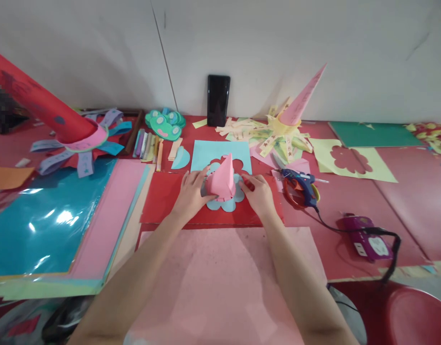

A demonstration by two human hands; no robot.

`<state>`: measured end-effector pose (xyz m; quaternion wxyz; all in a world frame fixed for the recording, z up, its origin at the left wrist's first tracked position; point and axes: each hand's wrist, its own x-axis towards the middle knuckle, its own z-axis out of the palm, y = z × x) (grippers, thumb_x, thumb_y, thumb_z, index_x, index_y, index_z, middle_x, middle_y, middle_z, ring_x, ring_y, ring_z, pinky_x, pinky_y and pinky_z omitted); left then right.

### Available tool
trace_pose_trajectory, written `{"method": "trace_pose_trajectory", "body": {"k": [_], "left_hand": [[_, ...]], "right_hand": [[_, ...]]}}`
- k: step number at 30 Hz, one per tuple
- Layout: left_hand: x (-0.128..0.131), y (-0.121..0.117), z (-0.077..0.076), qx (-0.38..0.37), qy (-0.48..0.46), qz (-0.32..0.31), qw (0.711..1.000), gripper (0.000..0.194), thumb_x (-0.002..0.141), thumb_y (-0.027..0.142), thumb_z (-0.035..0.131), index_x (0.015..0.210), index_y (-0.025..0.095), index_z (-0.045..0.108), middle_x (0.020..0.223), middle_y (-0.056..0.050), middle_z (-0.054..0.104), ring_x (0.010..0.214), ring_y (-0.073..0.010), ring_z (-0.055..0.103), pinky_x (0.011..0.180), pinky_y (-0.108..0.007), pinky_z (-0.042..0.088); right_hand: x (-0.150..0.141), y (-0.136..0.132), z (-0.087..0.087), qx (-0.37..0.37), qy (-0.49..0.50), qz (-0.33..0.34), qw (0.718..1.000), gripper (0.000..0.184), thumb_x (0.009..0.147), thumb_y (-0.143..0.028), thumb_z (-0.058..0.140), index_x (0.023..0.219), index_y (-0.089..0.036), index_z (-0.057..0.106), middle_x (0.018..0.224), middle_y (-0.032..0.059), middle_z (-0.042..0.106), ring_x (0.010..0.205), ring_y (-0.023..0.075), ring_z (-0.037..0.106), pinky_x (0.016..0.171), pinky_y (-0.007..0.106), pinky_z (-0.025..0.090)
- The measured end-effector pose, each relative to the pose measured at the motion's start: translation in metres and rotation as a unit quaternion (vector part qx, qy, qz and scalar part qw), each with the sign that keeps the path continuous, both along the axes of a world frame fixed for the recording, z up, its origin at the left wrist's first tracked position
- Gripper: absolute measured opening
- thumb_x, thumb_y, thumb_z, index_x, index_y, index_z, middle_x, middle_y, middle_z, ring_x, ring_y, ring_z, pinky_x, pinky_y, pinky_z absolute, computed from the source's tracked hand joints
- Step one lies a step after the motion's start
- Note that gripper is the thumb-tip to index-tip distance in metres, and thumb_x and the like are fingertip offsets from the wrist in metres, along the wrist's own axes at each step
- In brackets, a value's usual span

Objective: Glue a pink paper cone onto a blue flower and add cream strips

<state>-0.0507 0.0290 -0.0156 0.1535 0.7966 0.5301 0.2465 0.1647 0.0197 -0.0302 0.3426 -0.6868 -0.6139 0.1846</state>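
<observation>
A pink paper cone point(222, 179) with a snipped, folded base edge stands on a light-blue paper flower point(228, 205), near the middle of the view. My left hand point(192, 190) holds the cone from the left, with the thumb low at its base and the fingers behind. At the flower's right edge is my right hand point(259, 192), its thumb and forefinger apart beside a petal. Whether it touches the petal I cannot tell. Under the flower lies a red board point(163, 201). A light-blue sheet point(202, 151) with a flower-shaped cutout lies just behind.
To the right lie a blue glue gun point(302, 184) with its cord and a purple power strip point(367, 237). Finished cone crafts, one red point(62, 110) and one pink point(301, 103), stand either side. A phone point(218, 100) leans on the wall; coloured sheets point(108, 215) lie left.
</observation>
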Motion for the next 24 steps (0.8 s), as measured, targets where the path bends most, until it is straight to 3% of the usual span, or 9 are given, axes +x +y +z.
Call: {"method": "trace_pose_trajectory", "body": {"k": [4, 9, 14, 24], "left_hand": [[-0.0036, 0.0032, -0.0006, 0.007, 0.008, 0.017, 1.0, 0.07, 0.076, 0.02, 0.069, 0.135, 0.029, 0.034, 0.113, -0.003, 0.059, 0.114, -0.0228, 0.051, 0.111, -0.048, 0.024], [-0.0057, 0.0045, -0.0011, 0.011, -0.015, 0.043, 0.999, 0.06, 0.075, 0.012, 0.066, 0.129, 0.027, 0.044, 0.112, -0.005, 0.057, 0.111, -0.0231, 0.052, 0.104, -0.044, 0.037], [-0.0053, 0.0031, -0.0022, 0.008, -0.033, 0.058, 0.998, 0.054, 0.075, 0.006, 0.062, 0.125, 0.025, 0.049, 0.109, -0.006, 0.057, 0.107, -0.0224, 0.054, 0.1, -0.042, 0.041], [-0.0064, 0.0019, -0.0056, 0.03, 0.001, 0.071, 0.997, 0.046, 0.076, 0.009, 0.064, 0.118, 0.023, 0.054, 0.107, -0.007, 0.057, 0.106, -0.0246, 0.054, 0.1, -0.045, 0.04]], "right_hand": [[-0.0002, -0.0011, 0.002, -0.007, -0.009, 0.006, 1.0, 0.027, 0.079, -0.032, 0.056, 0.1, -0.021, 0.068, 0.089, 0.0071, 0.058, 0.08, 0.021, 0.056, 0.08, 0.037, 0.045], [-0.001, -0.0028, 0.0056, -0.016, 0.017, 0.0, 1.0, 0.024, 0.077, -0.032, 0.06, 0.096, -0.02, 0.068, 0.092, 0.0076, 0.059, 0.081, 0.0209, 0.055, 0.078, 0.037, 0.046], [-0.0031, -0.0036, 0.0086, -0.017, 0.03, -0.009, 0.999, 0.027, 0.082, -0.039, 0.054, 0.095, -0.02, 0.067, 0.091, 0.0081, 0.061, 0.08, 0.0209, 0.056, 0.078, 0.037, 0.045], [-0.0007, -0.0029, 0.0036, -0.01, 0.006, -0.004, 1.0, 0.012, 0.077, -0.031, 0.057, 0.076, -0.021, 0.062, 0.082, 0.0048, 0.057, 0.074, 0.0193, 0.053, 0.073, 0.036, 0.044]]}}
